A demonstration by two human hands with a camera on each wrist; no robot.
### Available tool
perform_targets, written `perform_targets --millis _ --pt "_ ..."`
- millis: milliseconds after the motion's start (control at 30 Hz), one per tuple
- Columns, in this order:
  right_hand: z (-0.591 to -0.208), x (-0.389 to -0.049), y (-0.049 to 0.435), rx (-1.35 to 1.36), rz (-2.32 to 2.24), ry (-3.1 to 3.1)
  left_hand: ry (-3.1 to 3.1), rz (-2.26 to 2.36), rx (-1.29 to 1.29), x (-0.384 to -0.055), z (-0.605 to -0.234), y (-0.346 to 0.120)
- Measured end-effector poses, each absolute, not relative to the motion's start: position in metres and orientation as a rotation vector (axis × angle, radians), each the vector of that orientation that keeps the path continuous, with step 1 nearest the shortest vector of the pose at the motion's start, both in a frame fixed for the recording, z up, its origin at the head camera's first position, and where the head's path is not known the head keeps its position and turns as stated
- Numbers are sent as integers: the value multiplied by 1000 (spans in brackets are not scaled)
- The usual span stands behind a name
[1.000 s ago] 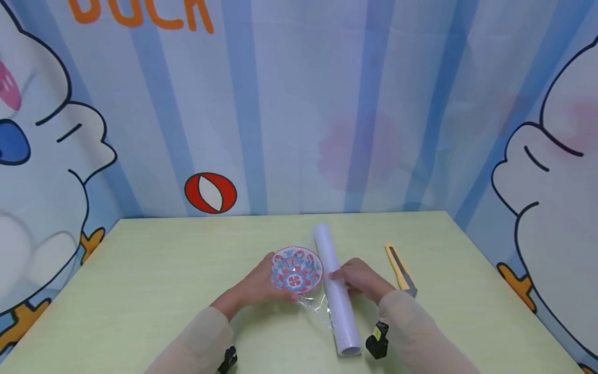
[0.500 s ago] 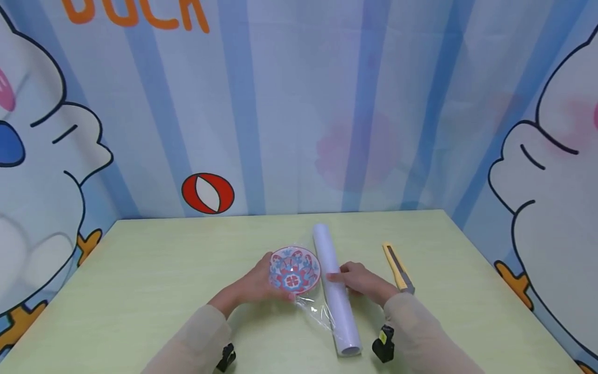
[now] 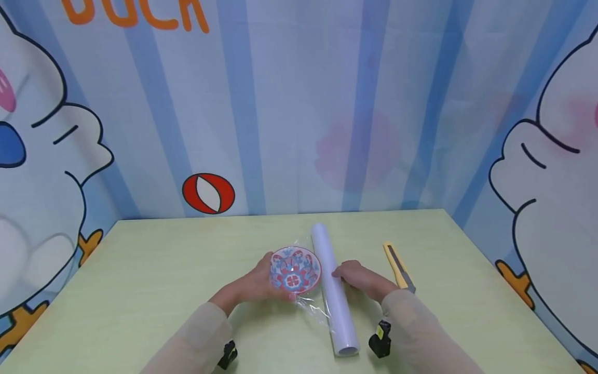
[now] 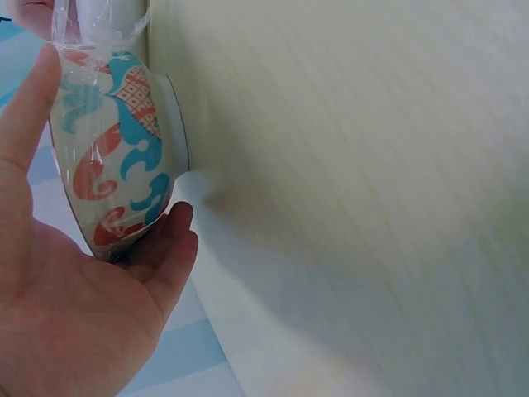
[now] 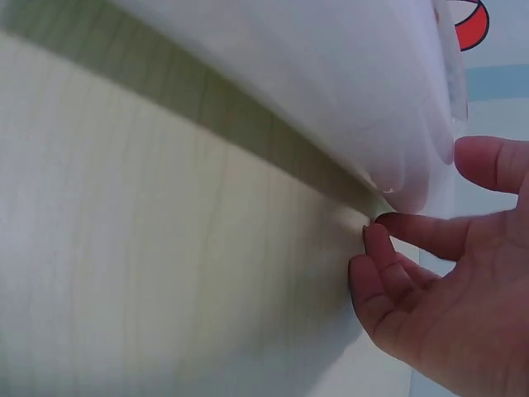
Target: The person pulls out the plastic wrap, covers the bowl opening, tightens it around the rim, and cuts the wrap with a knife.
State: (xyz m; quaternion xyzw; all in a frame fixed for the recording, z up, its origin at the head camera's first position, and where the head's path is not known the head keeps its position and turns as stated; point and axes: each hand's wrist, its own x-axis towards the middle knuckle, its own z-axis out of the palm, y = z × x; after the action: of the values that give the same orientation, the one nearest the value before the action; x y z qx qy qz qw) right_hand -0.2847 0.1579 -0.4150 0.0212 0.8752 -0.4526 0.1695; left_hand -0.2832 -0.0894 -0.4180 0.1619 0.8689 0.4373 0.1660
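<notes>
My left hand (image 3: 263, 283) holds a bowl (image 3: 295, 270) with a red and blue floral pattern, tilted so its inside shows in the head view. In the left wrist view, the thumb is at the rim of the bowl (image 4: 120, 157) and the fingers support its side. Clear plastic film (image 3: 312, 306) clings over the bowl and trails toward a long, pale, glossy roll (image 3: 337, 296) on the table. My right hand (image 3: 362, 275) is at the roll's right side. In the right wrist view, its thumb and forefinger tips are right at the roll (image 5: 331, 91), with the other fingers loosely bent.
A yellow and grey box cutter (image 3: 398, 267) lies on the table to the right, just beyond the right hand. The pale wooden table (image 3: 163, 275) ends at a blue striped curtain (image 3: 299, 104) printed with cartoon figures at both sides.
The right thumb, lying across the roll half a second ago, is now at its right edge. The roll has shifted slightly left. The left hand and bowl are nearly still.
</notes>
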Motion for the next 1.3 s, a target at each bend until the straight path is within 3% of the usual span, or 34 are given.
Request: perform_targets --millis 767,1300 --pt "-406 -284 148 263 -1209 2585 2465 1241 469 -282 -419 -92" --pt "-397 -276 154 224 -995 2733 2458 1217 431 -279 -417 -100"
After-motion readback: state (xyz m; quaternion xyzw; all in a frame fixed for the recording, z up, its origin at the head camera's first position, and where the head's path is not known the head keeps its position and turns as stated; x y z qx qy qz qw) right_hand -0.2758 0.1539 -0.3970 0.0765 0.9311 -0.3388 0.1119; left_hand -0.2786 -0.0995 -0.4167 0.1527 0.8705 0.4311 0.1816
